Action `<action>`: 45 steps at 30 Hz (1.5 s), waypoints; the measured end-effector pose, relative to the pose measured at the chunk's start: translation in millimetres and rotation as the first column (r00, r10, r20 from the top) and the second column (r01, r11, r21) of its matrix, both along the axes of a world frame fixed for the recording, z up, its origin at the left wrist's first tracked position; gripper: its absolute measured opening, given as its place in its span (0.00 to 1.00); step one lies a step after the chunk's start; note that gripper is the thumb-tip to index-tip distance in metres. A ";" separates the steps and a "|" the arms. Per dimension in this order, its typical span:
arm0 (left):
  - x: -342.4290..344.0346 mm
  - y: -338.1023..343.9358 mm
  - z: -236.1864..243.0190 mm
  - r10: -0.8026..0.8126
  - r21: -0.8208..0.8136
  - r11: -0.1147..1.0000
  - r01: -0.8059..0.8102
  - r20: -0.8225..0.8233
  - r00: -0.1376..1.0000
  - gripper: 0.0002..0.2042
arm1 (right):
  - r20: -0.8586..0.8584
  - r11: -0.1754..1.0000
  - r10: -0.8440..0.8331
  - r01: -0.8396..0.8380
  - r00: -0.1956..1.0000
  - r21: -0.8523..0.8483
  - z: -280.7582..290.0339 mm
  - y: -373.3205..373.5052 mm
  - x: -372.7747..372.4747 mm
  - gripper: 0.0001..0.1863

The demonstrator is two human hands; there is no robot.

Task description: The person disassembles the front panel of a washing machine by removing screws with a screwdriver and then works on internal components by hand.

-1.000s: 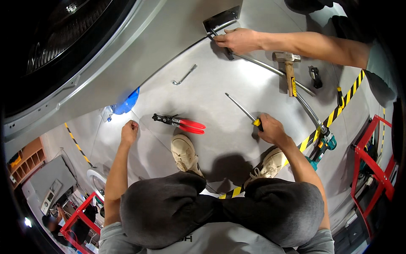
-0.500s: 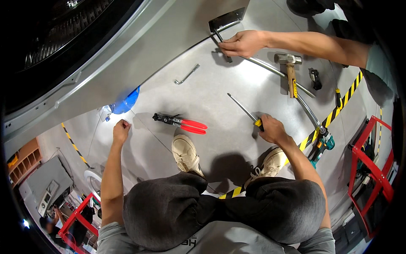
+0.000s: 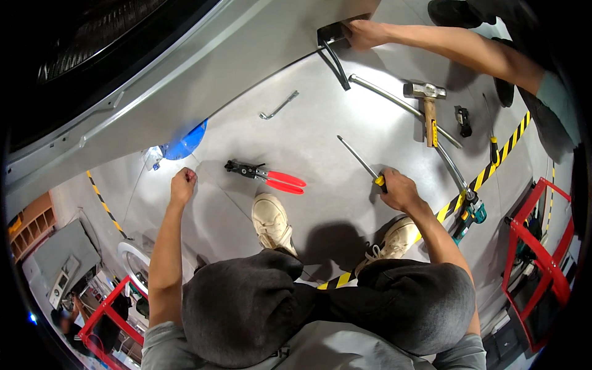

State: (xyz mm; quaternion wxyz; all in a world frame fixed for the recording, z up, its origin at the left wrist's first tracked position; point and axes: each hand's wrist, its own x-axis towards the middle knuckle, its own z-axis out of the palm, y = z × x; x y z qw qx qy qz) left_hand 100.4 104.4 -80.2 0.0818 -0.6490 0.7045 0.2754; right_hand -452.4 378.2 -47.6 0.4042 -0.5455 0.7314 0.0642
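Observation:
My right hand (image 3: 401, 190) is closed round the yellow-and-black handle of a screwdriver (image 3: 359, 156), its shaft pointing up-left above the floor. My left hand (image 3: 183, 185) is held low at the left with fingers curled together; whether anything is in them cannot be made out. Between my hands lie pliers (image 3: 265, 176) with red handles and a dark head. An L-shaped socket wrench (image 3: 279, 105) rests farther off. At the top, a co-worker's hand (image 3: 367, 34) grips a dark flat plate (image 3: 336, 32) against the grey car panel (image 3: 246, 55); a black bent bar (image 3: 338, 66) extends below the plate.
A hammer (image 3: 429, 114) lies across a long metal tube (image 3: 394, 97) at the right. Close by are a small black part (image 3: 463, 121), another screwdriver (image 3: 494, 148) and a teal power tool (image 3: 473, 213). A blue round object (image 3: 187, 142) sits by the panel. Red frames (image 3: 536, 240) stand at the sides.
The co-worker's hand has moved up and away from the bar onto the dark plate. My left hand has turned slightly, fingers still curled. The screwdriver stays in my right hand.

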 end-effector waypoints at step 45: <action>8.7 12.4 -14.7 0.396 -0.137 0.861 -0.491 -0.426 0.814 0.04 | 0.185 0.963 0.110 -0.150 0.977 0.222 -14.0 -10.4 -19.1 0.22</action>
